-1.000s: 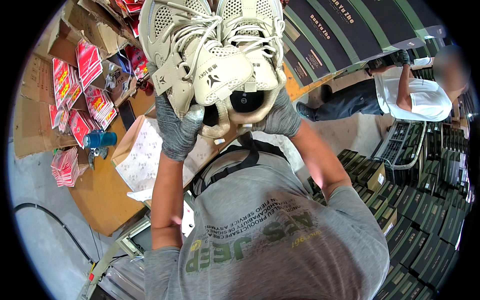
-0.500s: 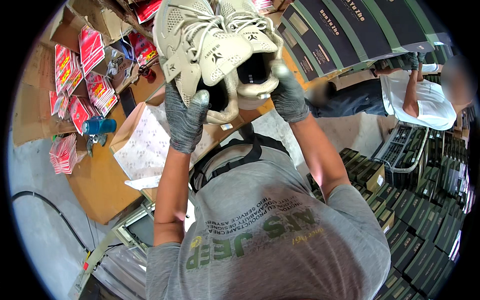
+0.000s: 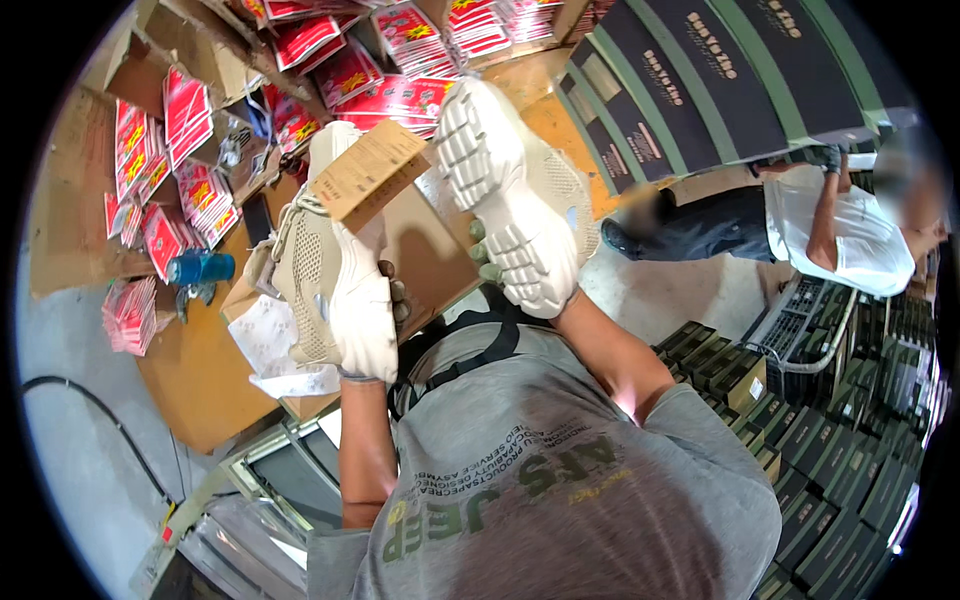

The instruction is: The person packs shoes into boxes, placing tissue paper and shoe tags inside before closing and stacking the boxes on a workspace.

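My left hand [image 3: 397,298], in a dark work glove, grips a beige sneaker [image 3: 318,270] turned on its side. Only some fingertips show at that shoe's sole edge. A brown cardboard tag [image 3: 368,172] hangs over the toe end of this shoe. In my right hand [image 3: 483,250], also gloved, is the matching sneaker [image 3: 512,210], its pale treaded sole facing up. Most of the right hand is hidden behind the shoe. Below the shoes lies an open cardboard shoebox [image 3: 432,245], with white printed tissue paper [image 3: 268,340] spilling over its left side.
Stacks of red printed packets [image 3: 410,35] fill the table's far side. A blue bottle [image 3: 200,267] stands at the left. Large dark green cartons [image 3: 690,80] rise at the far right. Beyond them, a person in a white shirt [image 3: 820,220] works near many stacked shoeboxes [image 3: 840,430].
The two sneakers, held close together before, are now apart and lower. The right one has turned sole up, the left one sideways. The brown tag has come into view.
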Motion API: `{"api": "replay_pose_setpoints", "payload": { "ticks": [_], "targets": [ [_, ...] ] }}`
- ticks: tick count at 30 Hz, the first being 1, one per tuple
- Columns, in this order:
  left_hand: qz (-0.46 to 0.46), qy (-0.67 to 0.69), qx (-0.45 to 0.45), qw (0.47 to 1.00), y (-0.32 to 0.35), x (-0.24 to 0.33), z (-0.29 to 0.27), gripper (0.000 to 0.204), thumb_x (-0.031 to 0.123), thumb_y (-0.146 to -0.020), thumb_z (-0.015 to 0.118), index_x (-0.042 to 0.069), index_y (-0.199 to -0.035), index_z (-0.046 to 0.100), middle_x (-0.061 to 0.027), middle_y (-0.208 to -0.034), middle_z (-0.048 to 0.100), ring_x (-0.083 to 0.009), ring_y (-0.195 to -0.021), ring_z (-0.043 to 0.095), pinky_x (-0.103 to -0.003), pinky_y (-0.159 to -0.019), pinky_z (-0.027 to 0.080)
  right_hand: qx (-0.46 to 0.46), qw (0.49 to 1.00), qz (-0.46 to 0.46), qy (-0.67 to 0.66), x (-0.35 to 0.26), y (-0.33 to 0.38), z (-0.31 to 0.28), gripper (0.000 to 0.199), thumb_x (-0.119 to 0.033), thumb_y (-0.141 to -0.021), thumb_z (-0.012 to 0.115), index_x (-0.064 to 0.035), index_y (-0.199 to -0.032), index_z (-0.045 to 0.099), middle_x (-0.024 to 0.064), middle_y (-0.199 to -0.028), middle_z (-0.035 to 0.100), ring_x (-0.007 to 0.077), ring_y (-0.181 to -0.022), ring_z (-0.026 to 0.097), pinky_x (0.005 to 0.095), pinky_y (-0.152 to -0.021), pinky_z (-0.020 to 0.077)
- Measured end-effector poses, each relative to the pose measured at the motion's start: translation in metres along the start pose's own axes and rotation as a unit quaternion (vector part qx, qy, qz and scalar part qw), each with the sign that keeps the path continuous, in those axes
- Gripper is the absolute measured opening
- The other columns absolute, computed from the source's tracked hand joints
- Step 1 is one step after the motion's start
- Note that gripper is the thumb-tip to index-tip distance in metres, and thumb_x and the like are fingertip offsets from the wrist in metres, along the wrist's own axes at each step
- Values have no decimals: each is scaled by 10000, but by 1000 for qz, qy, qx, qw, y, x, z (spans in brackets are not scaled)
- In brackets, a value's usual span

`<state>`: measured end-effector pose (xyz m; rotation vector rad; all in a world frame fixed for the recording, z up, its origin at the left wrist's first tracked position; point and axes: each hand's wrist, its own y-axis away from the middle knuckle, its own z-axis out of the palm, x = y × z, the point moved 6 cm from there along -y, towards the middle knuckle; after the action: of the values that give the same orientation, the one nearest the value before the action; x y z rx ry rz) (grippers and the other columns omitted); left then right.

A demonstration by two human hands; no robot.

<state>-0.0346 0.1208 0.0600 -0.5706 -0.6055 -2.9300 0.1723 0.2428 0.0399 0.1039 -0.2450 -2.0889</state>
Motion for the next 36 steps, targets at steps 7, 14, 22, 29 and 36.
{"api": "replay_pose_setpoints", "payload": {
  "ticks": [7,14,22,29,36],
  "targets": [
    [-107,339,-151,922,27,-9,23,425,322,-1002,563,36,-1304,473,-160,-969,573,-305,-798,593,-398,-686,559,7,999,33,-42,-22,-11,-37,543,-384,-1023,452,13,-1393,442,185,-1234,585,333,-1030,619,439,-871,558],
    [-6,378,-223,898,25,-3,34,582,337,-995,561,-10,-1433,401,-140,-1190,563,-256,-846,574,-387,-678,560,182,907,-194,325,-144,-11,-152,421,-225,-911,619,-4,-1270,613,171,-1220,689,352,-987,696,489,-963,527],
    [-106,337,-228,907,25,-15,30,345,338,-1034,501,74,-1246,564,-118,-912,589,-280,-770,564,-337,-615,525,442,231,-275,822,-147,-1,-128,668,-216,-884,668,25,-1472,462,285,-1400,546,421,-1321,511,440,-1103,418],
    [288,-190,139,928,1,21,35,689,322,-878,714,11,-1434,452,-83,-1259,580,-206,-1125,565,-362,-995,480,-82,433,-413,797,-1,12,108,796,-217,-832,766,-3,-1492,378,234,-1395,527,398,-1305,515,441,-1123,388],
    [355,-476,123,795,-18,44,129,604,293,-935,723,7,-1397,460,-54,-1145,599,-136,-946,608,-288,-827,523,-27,329,-337,882,40,-52,147,950,-290,-768,822,4,-1498,290,236,-1346,495,388,-1237,526,497,-1084,425]
  ]
}}
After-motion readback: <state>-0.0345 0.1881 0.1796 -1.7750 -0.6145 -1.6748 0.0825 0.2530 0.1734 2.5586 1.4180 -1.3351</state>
